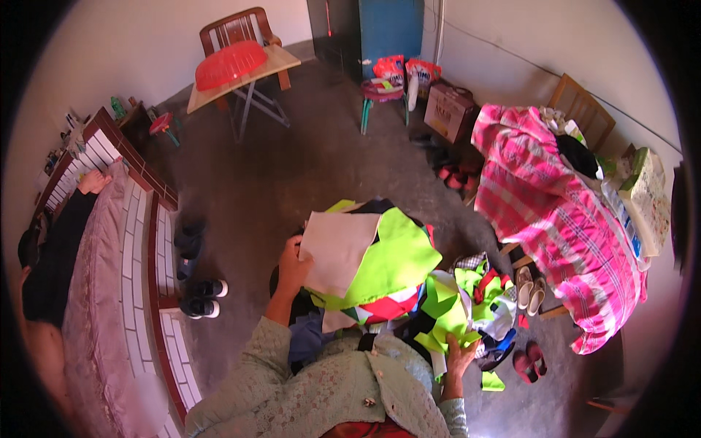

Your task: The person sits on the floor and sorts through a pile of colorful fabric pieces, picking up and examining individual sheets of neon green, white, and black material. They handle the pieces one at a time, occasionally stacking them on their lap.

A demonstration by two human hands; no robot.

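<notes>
In front of me lies a pile of fabric scraps, with a beige fabric piece (339, 244) and a bright green fabric piece (394, 255) on top. My left hand (294, 264) is closed on the left edge of the beige piece. Red, white and dark scraps show under these two. To the right, a second heap holds bright green, white, red and blue scraps. My right hand (458, 355) is at its near edge, with fingers closed on a bright green scrap (447, 314). A small green scrap (493, 381) lies on the floor beside it.
At the right, a pink plaid cloth (540, 212) drapes over furniture. Shoes (530, 363) lie near the right heap, others (203, 299) by the tiled bed platform (135, 248), where a person (58, 248) lies. A folding table (277, 62) with a red basin (230, 64) stands farther back.
</notes>
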